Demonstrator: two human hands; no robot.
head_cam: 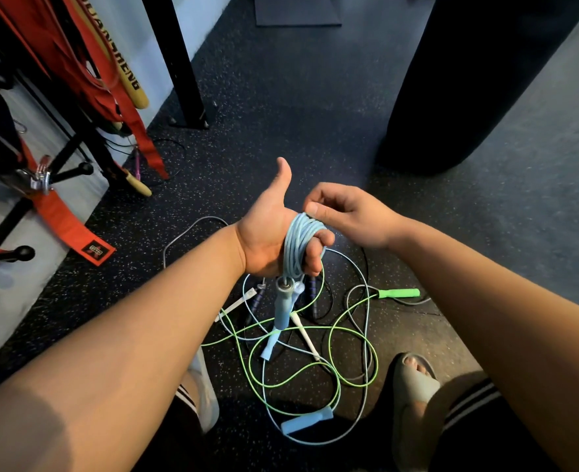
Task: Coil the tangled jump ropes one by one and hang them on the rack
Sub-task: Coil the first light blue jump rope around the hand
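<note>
Though part-coiled, blue rope (298,243): wound round the left hand (267,233) at frame centre; one handle (283,308) hangs below, tail trails into the floor (281,131) pile.
Left hand: thumb up, fingers (318,248) curled through the loops, gripping them.
Right hand (346,216): fingers pinch the strand atop the coil.
Advice: lay each turn flat and even; draw the tail clear of the green rope (329,338) before pulling.
Rack (73,155): upper left, awaiting the coil.

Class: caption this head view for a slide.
Right hand pinches the light blue rope coiled around the left hand, above tangled ropes.
</note>
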